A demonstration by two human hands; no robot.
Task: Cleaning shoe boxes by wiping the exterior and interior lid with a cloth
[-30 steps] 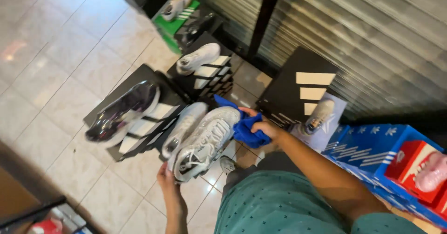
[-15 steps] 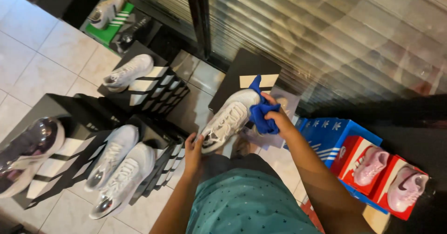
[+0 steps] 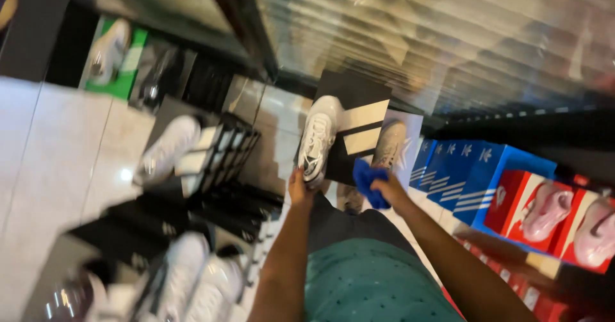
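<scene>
The left hand (image 3: pixel 298 191) has its fingers closed on the heel end of a white sneaker (image 3: pixel 318 139), which lies toe-away on top of a black shoebox with white stripes (image 3: pixel 356 118), near the middle of the scene. The right hand (image 3: pixel 391 187), just right of it, has its fingers bunched tight around a blue cloth (image 3: pixel 368 178), the cloth hanging out to the left of the fist and sitting just beside the sneaker's heel, though whether it touches the shoe is too blurred to tell. On the right half of that same box rests a grey sneaker (image 3: pixel 391 144), partly on pale paper. Both forearms run down to a green dotted shirt (image 3: pixel 368 283) at the near edge. Further right, a row of blue shoeboxes (image 3: pixel 471 175) stands on edge, then red shoeboxes (image 3: pixel 512 200) with pink sneakers (image 3: pixel 548 210) in them. To the left, black boxes are stacked on the pale tiled floor (image 3: pixel 57 149), one carrying a white sneaker (image 3: pixel 168 149), more pale shoes (image 3: pixel 192 277) on boxes near left. Far left sits a green shoebox (image 3: pixel 131 63) with a light shoe. A ribbed metal shutter (image 3: pixel 435 34) fills the far side.
</scene>
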